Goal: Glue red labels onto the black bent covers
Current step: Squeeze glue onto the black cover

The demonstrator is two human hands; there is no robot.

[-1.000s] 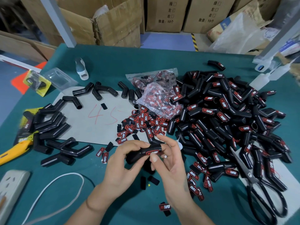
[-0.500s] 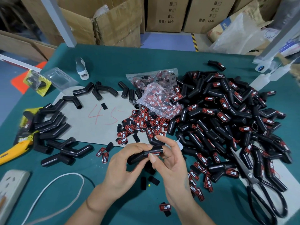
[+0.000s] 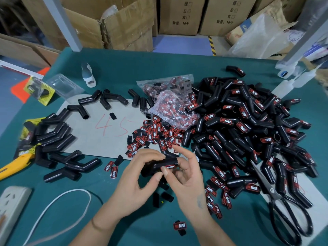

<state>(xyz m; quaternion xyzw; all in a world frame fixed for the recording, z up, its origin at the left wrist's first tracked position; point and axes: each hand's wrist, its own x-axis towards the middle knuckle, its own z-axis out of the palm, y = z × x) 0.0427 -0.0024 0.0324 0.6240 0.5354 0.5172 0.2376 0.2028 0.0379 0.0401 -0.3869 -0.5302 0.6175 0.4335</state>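
Cover sits gripped in your curled left hand over the near table; your right hand pins the label by thumb, other fingers spread. Press evenly, edges flat.

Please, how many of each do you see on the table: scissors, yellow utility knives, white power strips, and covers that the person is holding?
Scissors: 1
Yellow utility knife: 1
White power strip: 1
Held cover: 1
Total: 4
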